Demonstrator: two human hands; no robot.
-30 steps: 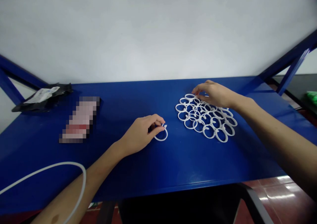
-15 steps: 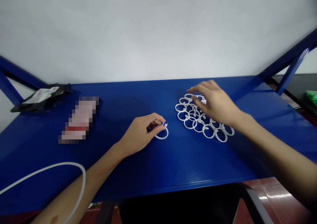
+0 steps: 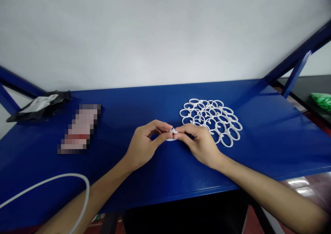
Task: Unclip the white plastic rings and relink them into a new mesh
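In the middle of the blue table, my left hand (image 3: 148,140) pinches a white plastic ring (image 3: 171,139) by its small clip end. Opposite it, my right hand (image 3: 200,142) has thumb and forefinger closed on the right side of the same clip. The fingertips of both hands nearly meet, and they cover most of the ring. Just behind and to the right of my right hand lies a spread of several white rings (image 3: 227,140), overlapping one another, each with a little tab or clip.
A blurred-out flat pinkish item (image 3: 81,128) lies on the left of the blue table (image 3: 124,103). Behind it is a black plastic package (image 3: 41,104) with a white label. A white cable (image 3: 57,175) loops over my left forearm. Blue metal braces (image 3: 296,73) flank the table before a pale wall.
My right hand has come away from the spread of rings, moving left and nearer, and now grips the ring's clip beside my left hand. My left hand keeps its pinch.
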